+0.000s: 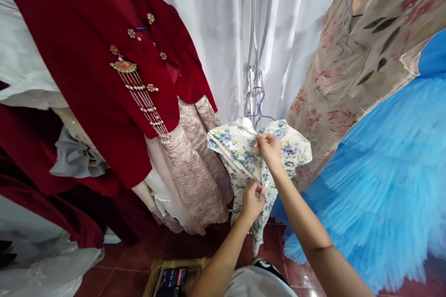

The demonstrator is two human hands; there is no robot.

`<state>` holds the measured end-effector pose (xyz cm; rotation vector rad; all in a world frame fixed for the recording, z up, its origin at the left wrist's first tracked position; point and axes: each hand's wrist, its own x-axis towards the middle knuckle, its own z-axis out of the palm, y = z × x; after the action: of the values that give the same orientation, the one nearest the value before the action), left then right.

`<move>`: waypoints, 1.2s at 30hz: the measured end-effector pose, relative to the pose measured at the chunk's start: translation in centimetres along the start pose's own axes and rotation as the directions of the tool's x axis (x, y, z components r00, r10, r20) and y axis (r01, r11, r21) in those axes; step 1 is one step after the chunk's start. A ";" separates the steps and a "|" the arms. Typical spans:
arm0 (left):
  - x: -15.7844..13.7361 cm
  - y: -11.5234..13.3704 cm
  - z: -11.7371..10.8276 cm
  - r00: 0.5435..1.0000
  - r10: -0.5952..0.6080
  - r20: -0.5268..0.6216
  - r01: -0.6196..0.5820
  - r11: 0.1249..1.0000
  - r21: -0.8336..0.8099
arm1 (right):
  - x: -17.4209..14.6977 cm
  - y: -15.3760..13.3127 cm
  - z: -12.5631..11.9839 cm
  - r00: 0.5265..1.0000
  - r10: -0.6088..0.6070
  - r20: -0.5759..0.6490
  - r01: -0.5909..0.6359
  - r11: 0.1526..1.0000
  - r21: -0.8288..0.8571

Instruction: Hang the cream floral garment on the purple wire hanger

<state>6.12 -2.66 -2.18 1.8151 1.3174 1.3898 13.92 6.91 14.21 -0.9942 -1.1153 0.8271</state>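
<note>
A white floral dress (244,151) with blue and yellow flowers hangs in front of me on a purple hanger (259,110). My left hand (253,200) pinches the front edge of its cloth at about waist height. Higher up, my right hand (270,150) grips the same front edge near the chest, with thumb and fingers together. The cloth is drawn into a fold between the two hands. Several white hooks or hangers (251,76) cluster above the purple hanger.
To the left hang a dark red jacket (139,69) with beaded ornaments and a pink textured skirt (198,171). A blue tulle gown (379,171) and a beige floral dress (327,83) crowd the right. A phone (174,277) lies on a wooden stool (156,269) below.
</note>
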 end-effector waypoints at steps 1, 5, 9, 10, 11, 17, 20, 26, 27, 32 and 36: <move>-0.5 -0.4 0.3 1.000 -0.008 0.020 0.008 1.000 -0.007 | 0.6 -0.3 0.2 1.000 -0.020 -0.012 0.020 1.000 -0.001; -1.9 -1.6 0.7 0.995 -0.028 0.100 0.033 0.999 -0.042 | 2.2 -1.5 0.3 0.996 -0.086 -0.003 0.086 0.996 0.024; 1.7 -0.4 -2.6 0.989 0.143 0.025 -0.141 0.988 -0.060 | 1.6 -1.8 0.0 0.995 -0.086 0.049 0.085 0.996 0.030; 3.6 0.4 -3.9 0.977 0.206 -0.054 -0.209 0.976 -0.053 | 1.2 -1.6 -0.2 0.995 -0.082 0.054 0.080 0.996 0.031; 5.7 1.4 -5.2 0.953 0.270 -0.140 -0.278 0.960 -0.036 | 0.8 -1.4 -0.4 0.995 -0.079 0.057 0.077 0.997 0.032; 17.7 7.1 -10.1 0.798 0.603 0.011 -0.593 0.781 0.194 | -0.4 -0.9 -1.4 0.989 -0.111 0.102 0.108 0.994 0.032; 19.7 7.9 -10.2 0.751 0.648 0.123 -0.653 0.703 0.281 | -0.1 -0.9 -1.4 0.982 -0.136 0.129 0.137 0.991 0.000; 19.5 9.1 -9.6 0.743 0.667 -0.053 -0.640 0.733 0.230 | 1.1 0.7 0.2 0.970 -0.209 0.122 0.217 0.974 -0.061; 19.6 9.5 -9.8 0.743 0.661 -0.104 -0.631 0.744 0.218 | 1.0 1.4 0.6 0.970 -0.204 0.131 0.214 0.974 -0.075; 22.0 10.5 -14.2 0.767 0.557 -0.317 -0.513 0.830 0.217 | -2.3 6.0 0.8 0.977 -0.059 0.206 0.097 0.979 -0.180; 24.2 6.1 -21.2 0.824 0.516 -0.233 -0.475 0.854 0.212 | -6.0 8.5 -0.2 0.972 0.054 0.227 -0.006 0.978 -0.207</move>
<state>-10.69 13.21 21.02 2.2356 1.1384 1.9336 12.19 4.35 4.25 -1.1076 -1.4109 0.8815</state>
